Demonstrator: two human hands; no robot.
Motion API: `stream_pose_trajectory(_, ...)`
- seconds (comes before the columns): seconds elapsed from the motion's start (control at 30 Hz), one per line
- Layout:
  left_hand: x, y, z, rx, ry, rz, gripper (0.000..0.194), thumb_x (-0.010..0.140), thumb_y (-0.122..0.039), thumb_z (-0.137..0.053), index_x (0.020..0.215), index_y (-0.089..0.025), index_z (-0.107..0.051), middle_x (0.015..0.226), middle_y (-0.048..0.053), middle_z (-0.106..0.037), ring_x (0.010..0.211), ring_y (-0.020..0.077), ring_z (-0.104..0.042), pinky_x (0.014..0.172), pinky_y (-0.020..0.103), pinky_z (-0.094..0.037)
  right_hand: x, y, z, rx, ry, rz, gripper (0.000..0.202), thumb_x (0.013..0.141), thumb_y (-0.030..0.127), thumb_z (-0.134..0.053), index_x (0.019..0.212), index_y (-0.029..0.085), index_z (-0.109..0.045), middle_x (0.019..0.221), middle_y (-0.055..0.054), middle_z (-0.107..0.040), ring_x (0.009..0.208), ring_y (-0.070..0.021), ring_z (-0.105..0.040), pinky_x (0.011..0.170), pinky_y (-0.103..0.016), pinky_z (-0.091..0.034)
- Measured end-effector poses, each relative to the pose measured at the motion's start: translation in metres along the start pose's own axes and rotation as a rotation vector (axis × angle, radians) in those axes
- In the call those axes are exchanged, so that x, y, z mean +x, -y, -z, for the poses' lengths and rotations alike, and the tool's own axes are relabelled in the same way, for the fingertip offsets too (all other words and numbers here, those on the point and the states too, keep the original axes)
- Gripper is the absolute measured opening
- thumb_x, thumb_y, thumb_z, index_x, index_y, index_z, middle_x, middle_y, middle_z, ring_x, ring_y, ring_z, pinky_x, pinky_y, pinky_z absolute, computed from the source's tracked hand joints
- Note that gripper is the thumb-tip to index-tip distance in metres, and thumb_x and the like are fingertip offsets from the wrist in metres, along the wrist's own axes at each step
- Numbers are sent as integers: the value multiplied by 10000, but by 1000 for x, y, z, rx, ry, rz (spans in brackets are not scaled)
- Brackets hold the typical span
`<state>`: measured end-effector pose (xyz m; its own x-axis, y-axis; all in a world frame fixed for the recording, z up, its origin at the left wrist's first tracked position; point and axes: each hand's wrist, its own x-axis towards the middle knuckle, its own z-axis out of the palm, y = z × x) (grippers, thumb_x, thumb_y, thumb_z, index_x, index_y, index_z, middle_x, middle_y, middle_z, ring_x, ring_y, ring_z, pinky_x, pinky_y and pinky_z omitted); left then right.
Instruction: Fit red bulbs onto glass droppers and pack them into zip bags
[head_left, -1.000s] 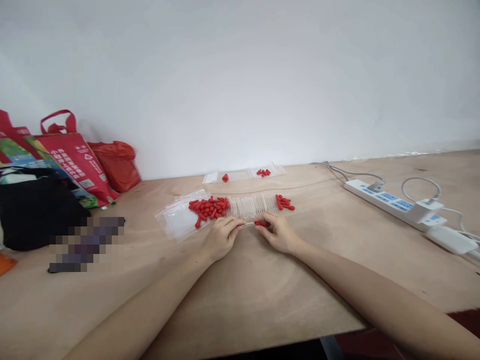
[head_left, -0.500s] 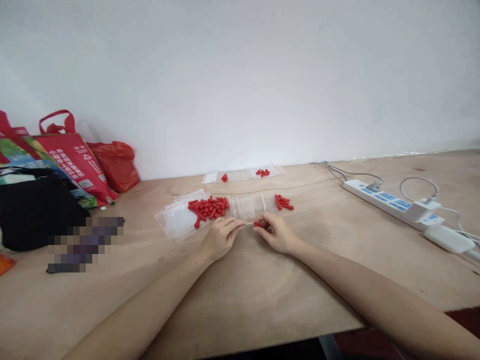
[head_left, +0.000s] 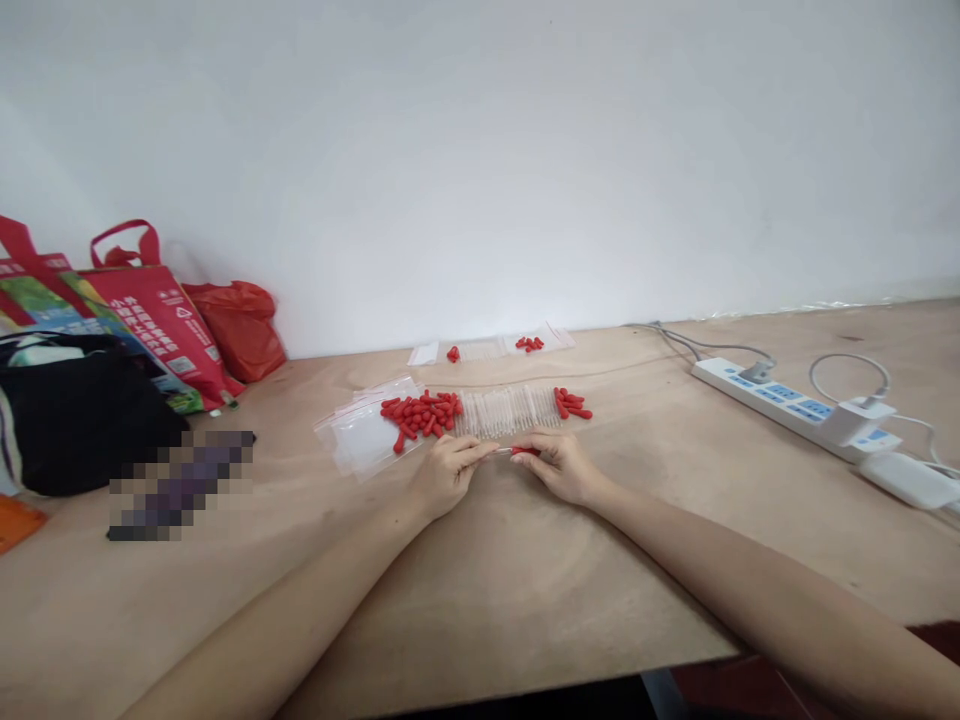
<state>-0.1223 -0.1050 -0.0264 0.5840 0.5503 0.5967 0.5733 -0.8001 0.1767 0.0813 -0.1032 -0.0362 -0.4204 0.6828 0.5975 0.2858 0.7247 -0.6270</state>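
Between fingertips: thin clear tube (head_left: 501,451) pinched at one end by left hand (head_left: 444,474); red cap (head_left: 525,451) pinched by right hand (head_left: 559,466), both just in front of the tube row (head_left: 507,410).
Handling: likely light, stiff, slick, crushable; hold near tube end.
Left of tube row: loose red caps (head_left: 420,413), zip bags (head_left: 364,440).
Right of tube row: smaller cap pile (head_left: 571,403); power strip (head_left: 795,411) well apart.

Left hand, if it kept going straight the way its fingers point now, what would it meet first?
The left hand points right along a thin clear tube, so it would likely first meet the red cap pinched by the right hand.
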Motion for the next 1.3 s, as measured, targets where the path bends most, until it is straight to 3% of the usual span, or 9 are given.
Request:
stream_pose_trajectory(0.43, -1, 2, -2, 57, -15, -81, 315, 832, -82, -394, 1009, -233, -607, 793, 12, -671, 677, 122, -589, 636, 273, -344, -2, 1, 2, -11, 3, 83, 156, 813, 258, -506, 841, 191, -645, 766, -52, -631, 698, -133, -576, 654, -269, -463)
stream_pose_trajectory(0.73, -4, -1, 0, 107, 49, -98, 379, 810, -54, -342, 1023, -224, -604, 781, 34, -656, 708, 138, -588, 668, 289, -363, -5, -4, 1, -53, 61, 122, 181, 803, 300, -520, 882, 196, -646, 777, -54, -619, 698, -136, -572, 646, -275, -465)
stream_pose_trajectory(1.0, -1, -10, -6, 100, -80, -128, 330, 807, -51, -355, 970, -197, -603, 784, 37, -666, 666, 136, -581, 626, 280, -360, -3, 1, 7, -112, 56, 164, 168, 814, 261, -497, 877, 176, -628, 765, -60, -602, 706, -143, -549, 648, -277, -451)
stream_pose_trajectory(1.3, -1, -15, -8, 104, -69, -137, 353, 765, -15, -354, 943, -192, -602, 779, 29, -669, 649, 144, -572, 619, 289, -353, -2, 0, 5, -289, 111, 228, 155, 816, 257, -489, 830, 176, -619, 743, -56, -585, 665, -143, -515, 643, -300, -403)
